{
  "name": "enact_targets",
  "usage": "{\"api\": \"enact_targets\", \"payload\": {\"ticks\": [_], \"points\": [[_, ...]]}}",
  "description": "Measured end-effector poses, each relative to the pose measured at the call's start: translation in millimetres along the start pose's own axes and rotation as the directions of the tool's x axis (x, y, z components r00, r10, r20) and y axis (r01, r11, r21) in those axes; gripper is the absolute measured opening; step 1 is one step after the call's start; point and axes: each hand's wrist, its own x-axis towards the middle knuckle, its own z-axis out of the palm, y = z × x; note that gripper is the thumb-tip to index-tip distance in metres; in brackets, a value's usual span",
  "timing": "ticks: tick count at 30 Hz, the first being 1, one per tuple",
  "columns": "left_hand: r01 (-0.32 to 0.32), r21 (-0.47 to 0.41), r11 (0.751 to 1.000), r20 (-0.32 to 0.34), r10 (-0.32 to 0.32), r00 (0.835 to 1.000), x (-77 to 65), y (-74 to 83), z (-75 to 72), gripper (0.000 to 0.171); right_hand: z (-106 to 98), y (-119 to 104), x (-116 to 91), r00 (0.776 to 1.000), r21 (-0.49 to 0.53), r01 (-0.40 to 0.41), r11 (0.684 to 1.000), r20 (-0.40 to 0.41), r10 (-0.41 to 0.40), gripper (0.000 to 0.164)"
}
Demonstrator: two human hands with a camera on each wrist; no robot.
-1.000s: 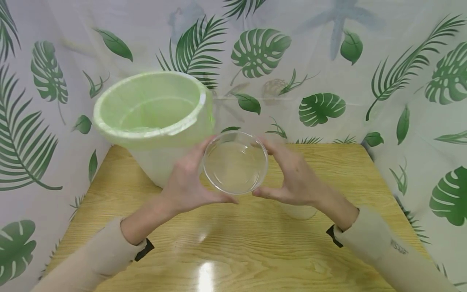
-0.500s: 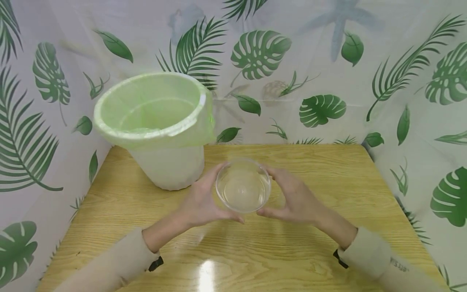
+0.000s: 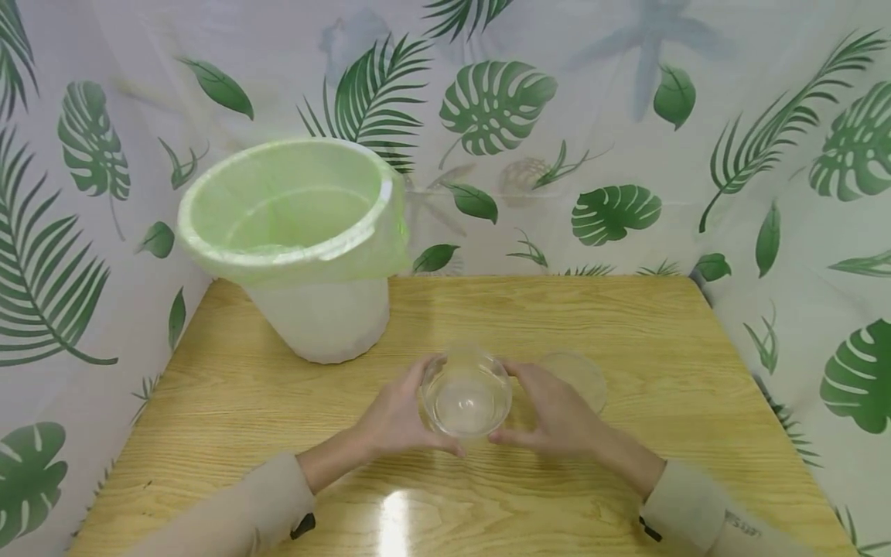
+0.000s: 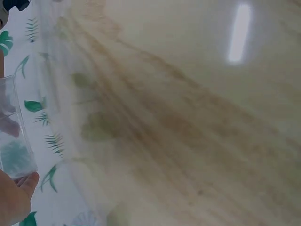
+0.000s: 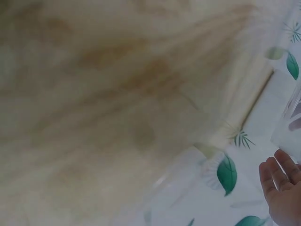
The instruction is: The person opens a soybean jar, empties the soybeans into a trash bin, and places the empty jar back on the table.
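A clear, round, see-through bowl (image 3: 466,402) is held over the middle of the table, its mouth facing up toward the head camera. My left hand (image 3: 395,422) grips its left side, thumb at the front and fingers behind. From the other side my right hand (image 3: 560,411) holds it with fingers and thumb spread round the wall. At the left wrist view's edge, the bowl's straight clear wall (image 4: 16,141) shows above my left hand (image 4: 14,200). In the right wrist view my right hand (image 5: 284,188) is under the bowl's edge. Whether the base touches the table, I cannot tell.
A clear round disc, like a lid (image 3: 588,379), lies on the wooden table (image 3: 487,503) behind my right hand. At the back left stands a white bin (image 3: 334,317) lined with a light green bag (image 3: 292,263). A leaf-patterned sheet (image 3: 626,139) hangs round the table.
Both hands have brought the bowl down and toward the front, away from the bin. The lid-like disc behind the right hand shows more. The bin has stayed put.
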Motion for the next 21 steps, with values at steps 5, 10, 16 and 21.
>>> {"api": "enact_targets", "payload": {"ticks": [5, 10, 16, 21], "points": [[-0.003, -0.015, 1.000, 0.053, 0.004, 0.999, -0.9, -14.7, 11.6, 0.133, 14, 5, -10, 0.998, -0.022, -0.046, 0.999, 0.040, 0.047, 0.101], [0.013, -0.007, 1.000, 0.078, -0.012, 0.997, -0.4, -28.5, 22.7, 0.134, 25, 9, -18, 0.995, -0.026, -0.078, 0.997, 0.067, 0.079, 0.101], [0.026, 0.013, 1.000, 0.101, -0.028, 0.994, -0.5, -36.9, 30.5, 0.135, 32, 13, -22, 0.993, -0.043, -0.078, 0.996, 0.091, 0.081, 0.101], [0.008, 0.025, 1.000, 0.120, -0.011, 0.993, -0.4, -39.7, 32.3, 0.135, 33, 15, -22, 0.989, -0.063, -0.076, 0.995, 0.120, 0.083, 0.104]]}}
